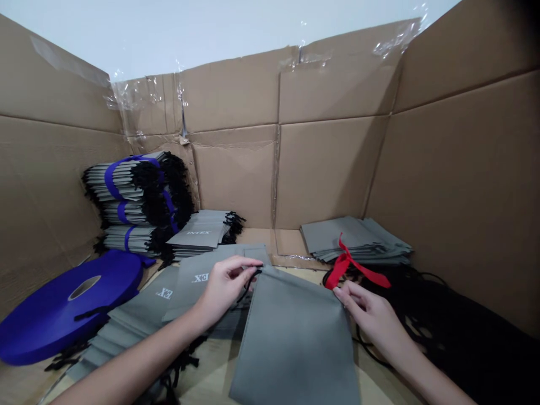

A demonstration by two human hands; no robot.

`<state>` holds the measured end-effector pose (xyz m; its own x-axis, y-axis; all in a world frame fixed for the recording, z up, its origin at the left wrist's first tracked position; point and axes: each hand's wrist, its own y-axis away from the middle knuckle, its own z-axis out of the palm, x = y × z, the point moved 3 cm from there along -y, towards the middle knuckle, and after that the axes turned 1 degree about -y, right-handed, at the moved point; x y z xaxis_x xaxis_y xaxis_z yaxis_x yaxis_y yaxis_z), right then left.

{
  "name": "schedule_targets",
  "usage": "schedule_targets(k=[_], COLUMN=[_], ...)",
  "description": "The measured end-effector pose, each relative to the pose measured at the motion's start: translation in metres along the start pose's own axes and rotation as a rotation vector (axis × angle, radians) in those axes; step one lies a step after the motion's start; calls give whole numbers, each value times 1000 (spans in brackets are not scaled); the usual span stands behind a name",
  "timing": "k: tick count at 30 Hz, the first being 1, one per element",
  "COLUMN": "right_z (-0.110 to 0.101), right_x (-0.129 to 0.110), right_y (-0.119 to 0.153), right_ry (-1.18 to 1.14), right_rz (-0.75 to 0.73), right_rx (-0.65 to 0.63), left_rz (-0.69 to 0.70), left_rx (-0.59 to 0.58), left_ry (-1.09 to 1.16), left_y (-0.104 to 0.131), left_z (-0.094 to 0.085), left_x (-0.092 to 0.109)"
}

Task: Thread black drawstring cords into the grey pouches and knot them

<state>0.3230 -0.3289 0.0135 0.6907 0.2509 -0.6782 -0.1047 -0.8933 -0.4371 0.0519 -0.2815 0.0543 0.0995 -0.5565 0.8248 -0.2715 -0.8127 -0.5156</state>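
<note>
The grey fabric bag (pixel 291 337) lies flat at 6 o'clock on the table, with its top edge between both hands. The left hand (pixel 223 289) pinches the black drawstring (pixel 250 279) at the top left corner, and the right hand (pixel 371 320) pinches the top right corner. The bag looks light, soft and floppy, so I think the corners are the best place to hold it.

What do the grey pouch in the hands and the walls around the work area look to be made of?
Grey pouch: seemingly non-woven fabric, matte, lying limp and flat with soft creases. Walls: corrugated cardboard, plain brown, with fold lines and clear tape at the seams.
</note>
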Motion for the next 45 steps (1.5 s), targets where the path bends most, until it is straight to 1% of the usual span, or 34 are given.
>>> schedule_targets(k=[4, 8, 10, 12, 13, 14, 15, 16, 18, 19, 20, 21, 23, 24, 27, 29, 31, 32, 34, 37, 39, 40, 41, 45], right_z=[1, 2, 1, 0, 0, -1, -2, -2, -3, -3, -3, -2, 0, 1, 3, 2, 0, -2, -5, -9, -11, -11, -13, -17], right_x=[-3, -1, 1, 2, 2, 1, -1, -4, -9, -12, -15, -17, -22, -25, -35, -42, -46, -46, -43, -35, -29, -27, -26, -25], right_y=[1, 1, 0, 0, 0, 0, 1, 1, 2, 2, 3, 4, 6, 8, 14, 16, 16, 14, 9, 2, 0, 0, 0, 3], right_ry=[-1, -14, 4, 41, 54, 62, 65, 65, 65, 65, 64, 63, 79, 95, 130, 127, 109, 94, 69, 50, 67, 99, 157, 475], right_rz=[-10, -18, -17, -15, -20, -26, -32, -39, -48, -53, -61, -70, -81, -85, -112, -138, -142, -132, -111, -82, -74, -78, -90, -190], right_rx=[-12, -8, 1, 10, 14, 17, 20, 20, 11, 1, -9, -20, -43, -53, -65, -58, -75, -106, -189, -328, -390, -397, -376, -191], left_rz=[93, 55, 68, 134, 173, 209, 228, 224, 176, 158, 145, 134, 92, 53, -35, -60, -82, -98, -119, -92, -81, -91, -105, -162], left_rx=[69, 176, 265, 363, 396, 397, 341, 224, -101, -206, -259, -266, -254, -282, -468, -603, -689, -703, -694, -655, -649, -650, -645, -588], left_ry=[-86, -74, -26, 25, 47, 67, 77, 82, 106, 126, 134, 115, -19, -114, -332, -397, -420, -412, -380, -367, -382, -386, -390, -354], left_y=[2, -2, -6, -9, -10, -12, -14, -16, -20, -21, -22, -23, -23, -22, -12, -5, 0, 2, 1, -1, -1, 0, 1, 11], left_z=[-2, -10, -20, -35, -43, -51, -57, -62, -65, -65, -65, -64, -57, -50, -26, -12, -5, -4, -3, -3, -1, 0, 1, -2], left_x=[0, 6, 16, 30, 36, 43, 48, 51, 53, 53, 53, 52, 47, 44, 34, 29, 25, 23, 22, 22, 21, 19, 18, 4])
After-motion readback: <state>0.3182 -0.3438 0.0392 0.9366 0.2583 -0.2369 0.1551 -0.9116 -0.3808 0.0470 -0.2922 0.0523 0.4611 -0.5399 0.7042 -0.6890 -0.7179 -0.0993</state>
